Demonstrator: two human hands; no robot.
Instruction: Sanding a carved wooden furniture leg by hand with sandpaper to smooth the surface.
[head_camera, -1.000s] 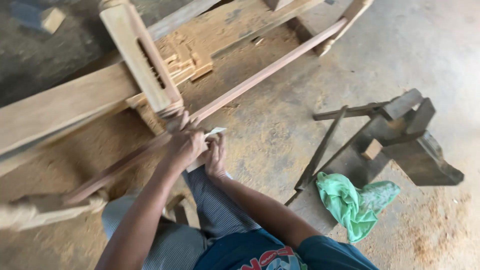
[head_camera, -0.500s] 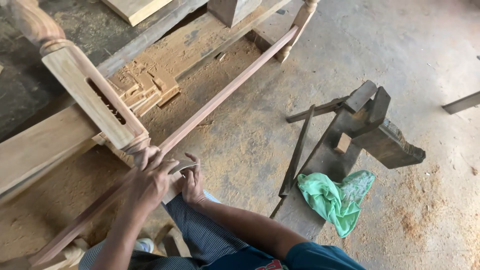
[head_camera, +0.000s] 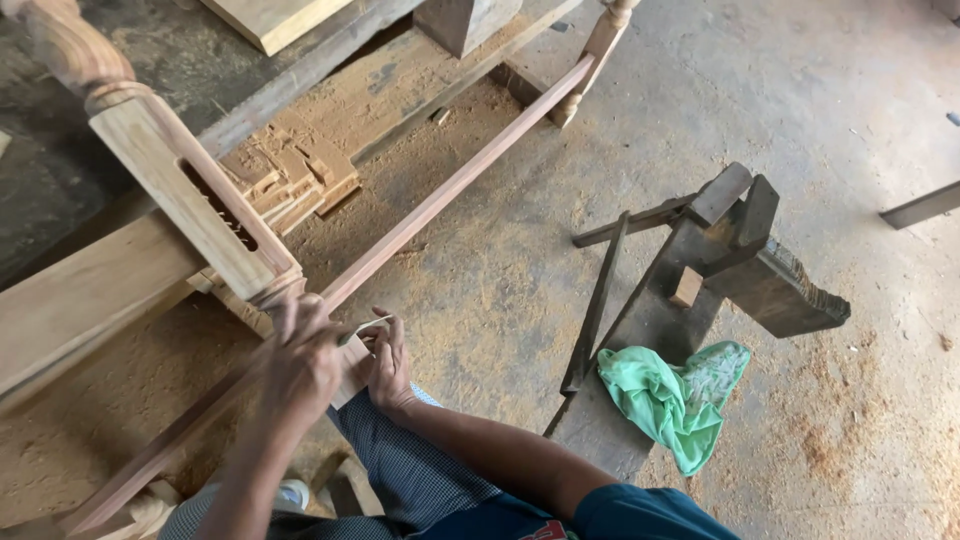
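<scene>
While gripped: smooth reddish rail (head_camera: 450, 190), sawdust.

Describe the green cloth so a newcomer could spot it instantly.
Start at the dark wooden block on the concrete floor, right of the person's knees. Just below it, on a grey plank, lies the green cloth, crumpled. It is the only soft, bright-coloured thing among brown wood and sawdust.

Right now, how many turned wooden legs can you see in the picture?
3. One large pale turned leg at upper left, one small leg at the long rail's far end, one leg at bottom left, partly hidden. Others may be out of view.
</scene>
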